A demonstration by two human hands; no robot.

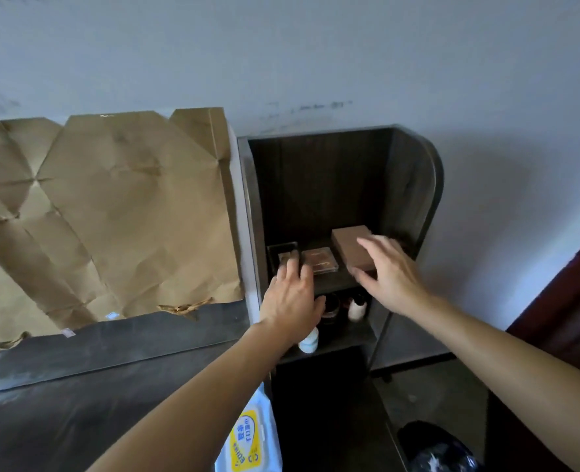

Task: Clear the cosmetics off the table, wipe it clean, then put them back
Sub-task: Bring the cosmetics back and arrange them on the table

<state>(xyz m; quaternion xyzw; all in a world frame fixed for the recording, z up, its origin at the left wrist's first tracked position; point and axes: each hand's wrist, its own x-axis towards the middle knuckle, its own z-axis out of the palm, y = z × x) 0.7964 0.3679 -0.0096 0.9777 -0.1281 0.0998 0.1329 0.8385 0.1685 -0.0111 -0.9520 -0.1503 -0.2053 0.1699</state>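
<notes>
the cosmetics sit on the upper shelf (336, 284): a flat brown box (349, 241), a square clear-lidded compact (324, 262) and a clear case (280, 255). the right hand (390, 274) is spread wide over the box. the left hand (292, 296) reaches the compact and case, but i cannot tell whether it grips. its wrist half hides a white bottle (309, 343) below.

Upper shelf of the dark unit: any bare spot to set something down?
Only the strip behind the clear box and palette, left of the tan box, against the back wall, looks bare. The front edge is crowded, with the left hand and right hand there.
</notes>
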